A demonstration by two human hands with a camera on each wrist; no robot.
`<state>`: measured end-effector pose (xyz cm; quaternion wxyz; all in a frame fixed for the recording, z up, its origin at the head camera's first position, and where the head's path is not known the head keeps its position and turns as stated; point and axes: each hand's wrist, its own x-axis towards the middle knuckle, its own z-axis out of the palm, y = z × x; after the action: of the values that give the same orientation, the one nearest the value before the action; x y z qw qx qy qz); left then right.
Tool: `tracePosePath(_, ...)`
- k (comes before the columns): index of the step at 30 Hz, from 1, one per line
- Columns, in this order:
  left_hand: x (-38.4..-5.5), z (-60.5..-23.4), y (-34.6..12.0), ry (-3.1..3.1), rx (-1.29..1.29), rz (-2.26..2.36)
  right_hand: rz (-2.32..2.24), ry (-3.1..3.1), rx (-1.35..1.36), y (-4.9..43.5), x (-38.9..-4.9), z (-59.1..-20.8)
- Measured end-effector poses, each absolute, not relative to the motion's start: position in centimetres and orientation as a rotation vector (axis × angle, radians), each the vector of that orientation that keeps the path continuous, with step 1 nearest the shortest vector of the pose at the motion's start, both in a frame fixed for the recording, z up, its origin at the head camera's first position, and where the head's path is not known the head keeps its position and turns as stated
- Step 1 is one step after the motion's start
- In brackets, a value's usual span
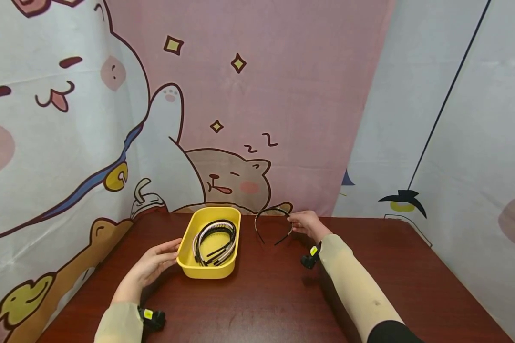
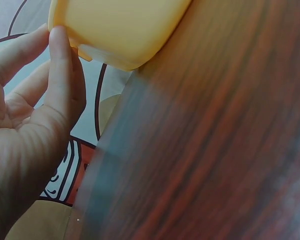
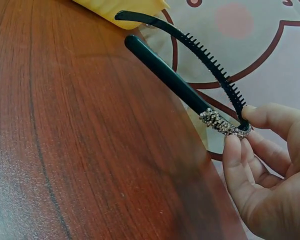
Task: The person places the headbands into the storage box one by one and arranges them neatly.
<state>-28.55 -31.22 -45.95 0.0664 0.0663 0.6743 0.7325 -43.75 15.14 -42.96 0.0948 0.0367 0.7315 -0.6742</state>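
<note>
A black headband [image 1: 278,209] with small comb teeth and a sparkly beaded section is held up by my right hand [image 1: 307,224]. In the right wrist view, thumb and fingers pinch the headband [image 3: 217,122] at its beaded part, its two ends pointing away from the hand. To the left, a yellow basket [image 1: 209,272] contains several headbands [image 1: 214,228], black, white and pinkish, nested together. My left hand [image 1: 156,262] holds the basket's left edge. In the left wrist view, fingertips of the left hand [image 2: 40,100] pinch the basket rim [image 2: 57,15].
A dark reddish wooden table [image 1: 266,305] lies under the basket. Behind it hangs a pink and white cloth [image 1: 309,95] printed with cartoon animals, close to the table's far edge. Each wrist carries a small black device [image 1: 154,319].
</note>
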Motion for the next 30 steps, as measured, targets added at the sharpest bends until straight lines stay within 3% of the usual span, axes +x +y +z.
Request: tracePosePath(30,-28.3,-45.8,-31.2,1.994,0.196,2.232,-1.993,2.179,0.056,15.4,-44.1,-40.9)
